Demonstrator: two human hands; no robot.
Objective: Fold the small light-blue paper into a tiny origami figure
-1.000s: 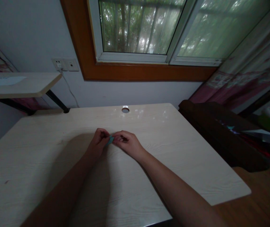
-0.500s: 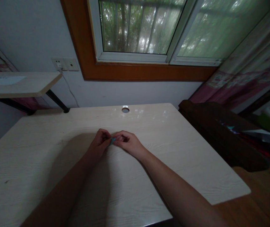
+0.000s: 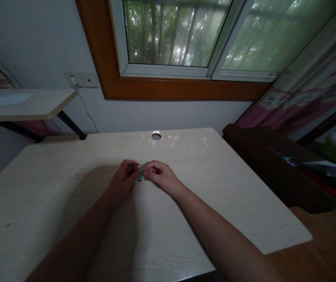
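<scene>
Between my fingertips is a small teal piece [image 3: 140, 175], perhaps folded paper; it is too small to make out its kind. My left hand [image 3: 123, 176] is closed in a pinch on its left side. From the right, my right hand [image 3: 162, 175] pinches its other edge between thumb and fingers. Both hands are low over the pale wood-grain desk [image 3: 179, 223], and much of the piece is hidden by the fingers.
A round cable hole [image 3: 156, 136] is at the desk's back edge. A raised shelf [image 3: 32, 105] on black legs stands at the left, near a wall socket [image 3: 81, 80] with a plugged-in cable. A dark wooden piece of furniture [image 3: 262, 156] is on the right.
My right hand has shifted slightly right and up, with its fingers drawn a little closer together. More of the teal piece's face shows. My left hand has barely moved.
</scene>
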